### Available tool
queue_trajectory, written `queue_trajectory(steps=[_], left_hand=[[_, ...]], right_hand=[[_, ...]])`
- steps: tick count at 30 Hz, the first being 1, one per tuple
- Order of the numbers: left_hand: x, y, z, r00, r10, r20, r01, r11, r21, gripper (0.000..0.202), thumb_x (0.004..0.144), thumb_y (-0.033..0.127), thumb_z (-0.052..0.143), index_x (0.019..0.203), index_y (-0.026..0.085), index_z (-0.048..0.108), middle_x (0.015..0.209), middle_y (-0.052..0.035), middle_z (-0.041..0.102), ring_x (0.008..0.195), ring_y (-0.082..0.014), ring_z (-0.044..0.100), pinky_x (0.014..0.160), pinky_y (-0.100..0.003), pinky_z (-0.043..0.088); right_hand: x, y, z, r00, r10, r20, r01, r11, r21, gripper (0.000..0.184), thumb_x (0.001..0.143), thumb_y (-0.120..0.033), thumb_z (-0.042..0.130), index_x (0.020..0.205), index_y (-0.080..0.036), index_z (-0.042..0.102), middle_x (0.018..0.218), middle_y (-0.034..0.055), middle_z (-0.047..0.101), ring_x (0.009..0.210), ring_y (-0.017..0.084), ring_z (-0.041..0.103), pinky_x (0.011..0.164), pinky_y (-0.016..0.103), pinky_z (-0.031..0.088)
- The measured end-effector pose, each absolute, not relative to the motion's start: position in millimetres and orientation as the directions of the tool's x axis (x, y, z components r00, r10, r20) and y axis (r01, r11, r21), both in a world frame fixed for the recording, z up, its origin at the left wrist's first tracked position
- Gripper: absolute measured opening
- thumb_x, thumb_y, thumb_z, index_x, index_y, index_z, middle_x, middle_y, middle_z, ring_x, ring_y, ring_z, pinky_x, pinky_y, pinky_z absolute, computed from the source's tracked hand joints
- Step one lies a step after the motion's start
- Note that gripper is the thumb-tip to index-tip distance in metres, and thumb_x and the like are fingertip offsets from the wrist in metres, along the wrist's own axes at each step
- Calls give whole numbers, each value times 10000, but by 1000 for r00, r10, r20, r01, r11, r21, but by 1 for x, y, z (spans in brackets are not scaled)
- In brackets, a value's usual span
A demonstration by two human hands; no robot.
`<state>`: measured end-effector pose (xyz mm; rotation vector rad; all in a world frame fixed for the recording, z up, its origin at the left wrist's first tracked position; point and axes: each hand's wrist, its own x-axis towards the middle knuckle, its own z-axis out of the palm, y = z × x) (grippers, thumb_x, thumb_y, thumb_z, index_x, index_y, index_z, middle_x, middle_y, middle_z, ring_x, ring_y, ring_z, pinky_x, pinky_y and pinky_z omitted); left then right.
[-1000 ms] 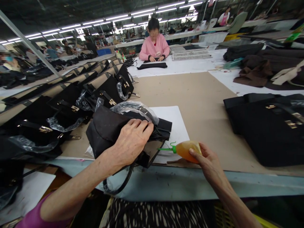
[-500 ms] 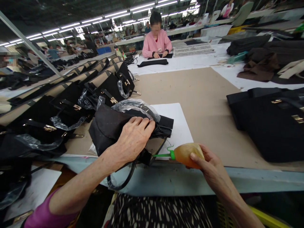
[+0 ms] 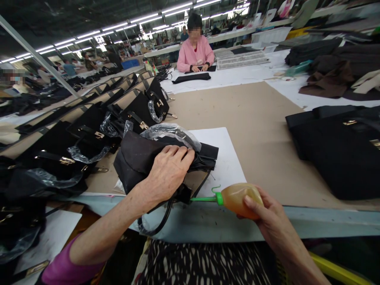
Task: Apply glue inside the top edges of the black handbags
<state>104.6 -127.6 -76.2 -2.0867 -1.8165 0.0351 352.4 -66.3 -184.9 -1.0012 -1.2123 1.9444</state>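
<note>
My left hand (image 3: pixel 168 172) presses down on a black handbag (image 3: pixel 139 158) lying on its side at the table's near edge, fingers curled over its top. Clear plastic wrap (image 3: pixel 170 132) covers part of the bag, and its handle (image 3: pixel 154 223) hangs over the edge. My right hand (image 3: pixel 267 215) grips an amber squeeze bottle (image 3: pixel 237 198) with a green nozzle (image 3: pixel 204 198). The nozzle tip touches the bag's lower edge. A white sheet (image 3: pixel 224 158) lies under the bag.
A row of black handbags (image 3: pixel 89 130) with gold clasps stands along the left. More black bags (image 3: pixel 341 146) lie at the right. The brown table top (image 3: pixel 243 111) stretches ahead. A person in a pink top (image 3: pixel 195 53) sits at the far end with dark pieces.
The bottle's nozzle has moved left and down until its tip meets the bag's lower edge. My left hand has stayed on the bag.
</note>
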Motion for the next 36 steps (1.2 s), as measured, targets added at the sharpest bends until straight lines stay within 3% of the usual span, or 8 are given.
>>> queue_trajectory(steps=[6,20,29,36], left_hand=[[105,-128,-76,176,955,240,950,-100,-297,348,799,39,437,1119,103,560,1036,-107,619,919,-239,559,816,-367,465],[104,-125,-80,189,942,276,954,-109,-280,328,800,40,438,1090,91,581,1017,-111,629,889,-245,564,790,-377,481],[102,-125,-82,189,942,278,955,-109,-277,322,808,55,440,1099,89,573,1026,-108,624,901,-254,557,794,-383,480],[102,-125,-81,194,943,270,955,-119,-270,325,807,52,437,1104,84,566,1034,-111,620,906,-256,556,800,-391,481]], right_hand=[[347,-65,-183,-420,852,-312,-163,-409,-898,456,650,-468,792,963,-167,654,874,85,619,739,253,575,515,273,522],[348,-78,-178,-516,812,-273,-129,-388,-912,387,743,-441,736,999,-172,627,888,76,625,750,243,570,525,261,507],[347,-73,-173,-458,860,-225,-116,-309,-944,392,778,-450,714,1036,-183,590,903,61,613,744,218,561,571,259,521],[350,-79,-177,-503,830,-240,-100,-331,-938,396,779,-445,708,1048,-182,583,925,63,615,740,216,565,553,249,510]])
